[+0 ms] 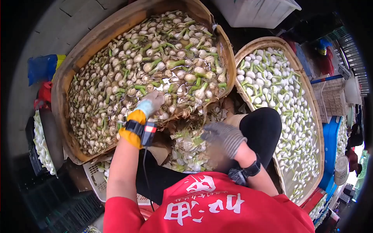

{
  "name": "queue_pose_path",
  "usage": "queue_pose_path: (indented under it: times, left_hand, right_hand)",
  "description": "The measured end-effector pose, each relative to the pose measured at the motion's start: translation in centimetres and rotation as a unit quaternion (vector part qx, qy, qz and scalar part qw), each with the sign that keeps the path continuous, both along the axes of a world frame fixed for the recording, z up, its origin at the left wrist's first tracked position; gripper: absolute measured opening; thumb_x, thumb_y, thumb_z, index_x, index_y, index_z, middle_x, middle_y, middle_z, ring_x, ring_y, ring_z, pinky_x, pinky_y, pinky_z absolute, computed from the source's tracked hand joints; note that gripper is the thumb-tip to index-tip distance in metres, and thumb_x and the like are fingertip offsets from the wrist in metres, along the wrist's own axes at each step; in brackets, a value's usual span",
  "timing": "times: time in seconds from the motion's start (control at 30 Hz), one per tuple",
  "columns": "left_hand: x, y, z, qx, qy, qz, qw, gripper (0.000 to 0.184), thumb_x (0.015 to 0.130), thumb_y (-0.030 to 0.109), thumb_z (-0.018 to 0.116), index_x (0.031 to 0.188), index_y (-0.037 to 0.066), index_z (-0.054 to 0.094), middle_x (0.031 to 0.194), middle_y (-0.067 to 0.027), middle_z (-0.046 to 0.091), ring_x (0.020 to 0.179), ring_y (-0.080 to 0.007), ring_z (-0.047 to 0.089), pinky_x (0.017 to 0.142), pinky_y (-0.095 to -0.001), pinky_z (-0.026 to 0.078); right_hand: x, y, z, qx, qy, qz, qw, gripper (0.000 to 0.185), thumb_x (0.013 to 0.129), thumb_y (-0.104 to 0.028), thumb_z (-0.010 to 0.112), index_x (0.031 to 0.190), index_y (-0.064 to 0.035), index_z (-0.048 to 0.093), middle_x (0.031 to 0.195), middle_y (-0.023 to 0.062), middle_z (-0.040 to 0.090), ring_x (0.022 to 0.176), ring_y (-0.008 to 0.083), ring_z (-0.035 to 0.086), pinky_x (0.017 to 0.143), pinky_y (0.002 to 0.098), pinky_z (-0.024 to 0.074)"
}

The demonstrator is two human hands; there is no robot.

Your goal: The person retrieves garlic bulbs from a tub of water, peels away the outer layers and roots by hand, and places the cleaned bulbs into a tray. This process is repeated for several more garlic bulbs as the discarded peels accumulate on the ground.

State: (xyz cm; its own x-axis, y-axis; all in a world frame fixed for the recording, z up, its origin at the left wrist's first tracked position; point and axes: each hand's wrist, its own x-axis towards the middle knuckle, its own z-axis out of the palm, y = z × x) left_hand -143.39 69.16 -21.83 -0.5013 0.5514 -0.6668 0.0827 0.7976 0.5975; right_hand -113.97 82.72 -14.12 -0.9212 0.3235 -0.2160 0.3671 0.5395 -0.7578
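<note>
A produce-processing workshop is indicated by a large tub [92, 35] of bulbs [128, 62] under the left fingers [157, 98]; a second tub [312, 106] and baskets [335, 99] are placed to their right.

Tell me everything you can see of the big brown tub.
The big brown tub is open, with rounded corners; its stained wall's material is unclear. It holds many dirty, pale bulbs with green stems in murky water. It lies ahead and leftward, and the left hand reaches into it.
</note>
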Motion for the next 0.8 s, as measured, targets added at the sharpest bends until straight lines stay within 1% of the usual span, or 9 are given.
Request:
queue_pose_path:
  times: [0.13, 0.23, 0.33, 0.37, 0.4, 0.53, 0.67, 0.7, 0.8]
  left_hand:
    - [-1.1, 4.9, -3.7, -0.142, 0.047, -0.122, 0.981, 0.055, 0.089, 0.041, 0.056, 0.126, 0.001, 0.053, 0.096, -0.0178, 0.070, 0.076, -0.0279, 0.071, 0.072, -0.0382, 0.056]
    - [-0.8, 5.5, -7.3, -0.281, 0.159, -0.219, 0.921, 0.072, 0.084, 0.056, 0.058, 0.130, 0.001, 0.054, 0.122, -0.0237, 0.061, 0.113, -0.0347, 0.061, 0.100, -0.0418, 0.046]
    - [-2.8, 6.2, -7.7, -0.310, 0.058, -0.288, 0.904, 0.079, 0.084, 0.064, 0.055, 0.133, 0.002, 0.053, 0.124, -0.0244, 0.060, 0.110, -0.0327, 0.062, 0.097, -0.0417, 0.048]
    - [-3.1, 2.6, -10.6, -0.085, 0.086, -0.118, 0.986, 0.077, 0.089, 0.067, 0.047, 0.124, 0.000, 0.058, 0.109, -0.0206, 0.067, 0.093, -0.0278, 0.068, 0.082, -0.0387, 0.055]
    - [-2.3, 2.4, -6.0, -0.016, -0.122, 0.046, 0.991, 0.069, 0.095, 0.062, 0.040, 0.113, -0.001, 0.063, 0.092, -0.0133, 0.069, 0.073, -0.0208, 0.068, 0.064, -0.0309, 0.057]
    - [3.6, -0.4, 5.0, 0.259, -0.100, 0.127, 0.952, 0.044, 0.105, 0.038, 0.032, 0.107, 0.004, 0.060, 0.085, -0.0069, 0.067, 0.060, -0.0127, 0.063, 0.048, -0.0246, 0.050]
    - [8.9, -3.0, 9.8, 0.298, -0.124, 0.137, 0.937, 0.017, 0.100, 0.014, 0.045, 0.103, 0.004, 0.058, 0.087, -0.0067, 0.068, 0.071, -0.0136, 0.065, 0.058, -0.0241, 0.052]
    - [10.1, -3.2, 9.2, 0.305, 0.225, -0.015, 0.925, 0.034, 0.102, 0.027, 0.037, 0.097, 0.003, 0.061, 0.087, -0.0095, 0.068, 0.075, -0.0198, 0.068, 0.063, -0.0296, 0.053]
    - [12.4, -3.7, 9.7, 0.241, 0.365, -0.082, 0.896, 0.019, 0.095, 0.019, 0.048, 0.093, 0.002, 0.057, 0.092, -0.0130, 0.068, 0.076, -0.0255, 0.067, 0.069, -0.0329, 0.053]
  right_hand:
    - [-2.0, -1.5, 1.5, -0.049, -0.239, 0.203, 0.948, 0.061, 0.093, -0.060, 0.044, 0.102, -0.0062, 0.071, 0.099, 0.0175, 0.069, 0.089, 0.0374, 0.065, 0.080, 0.0471, 0.0491]
    - [-2.1, -1.6, 2.4, -0.026, -0.264, 0.208, 0.941, 0.058, 0.093, -0.057, 0.044, 0.095, -0.0063, 0.072, 0.093, 0.0173, 0.069, 0.084, 0.0375, 0.066, 0.076, 0.0480, 0.0491]
    - [-1.2, -1.2, 1.1, 0.068, -0.214, 0.157, 0.962, 0.045, 0.096, -0.047, 0.047, 0.098, -0.0100, 0.071, 0.084, 0.0163, 0.067, 0.081, 0.0342, 0.066, 0.068, 0.0446, 0.0510]
    - [-0.2, -1.1, -0.3, 0.137, -0.125, 0.163, 0.969, 0.030, 0.090, -0.035, 0.058, 0.103, -0.0114, 0.070, 0.087, 0.0135, 0.066, 0.082, 0.0331, 0.065, 0.068, 0.0426, 0.0517]
    - [-0.1, -1.0, -0.5, 0.134, -0.121, 0.165, 0.970, 0.030, 0.090, -0.035, 0.058, 0.103, -0.0114, 0.070, 0.087, 0.0135, 0.066, 0.082, 0.0331, 0.065, 0.068, 0.0426, 0.0517]
    - [-2.0, -1.4, 0.1, 0.159, 0.061, 0.022, 0.985, 0.024, 0.081, -0.021, 0.067, 0.104, -0.0155, 0.070, 0.092, 0.0080, 0.066, 0.084, 0.0293, 0.064, 0.070, 0.0381, 0.0526]
    - [-4.4, -2.6, 0.8, 0.157, 0.188, 0.054, 0.968, 0.022, 0.089, -0.028, 0.057, 0.103, -0.0153, 0.069, 0.087, 0.0104, 0.064, 0.079, 0.0302, 0.064, 0.068, 0.0440, 0.0498]
    - [-4.9, -2.8, 2.1, 0.174, 0.193, 0.041, 0.965, 0.021, 0.090, -0.028, 0.056, 0.099, -0.0152, 0.069, 0.084, 0.0106, 0.063, 0.076, 0.0304, 0.063, 0.066, 0.0442, 0.0495]
    - [-5.0, -3.6, 3.4, 0.212, 0.204, 0.035, 0.955, 0.019, 0.082, -0.019, 0.065, 0.099, -0.0118, 0.071, 0.085, 0.0048, 0.064, 0.075, 0.0253, 0.061, 0.062, 0.0402, 0.0491]
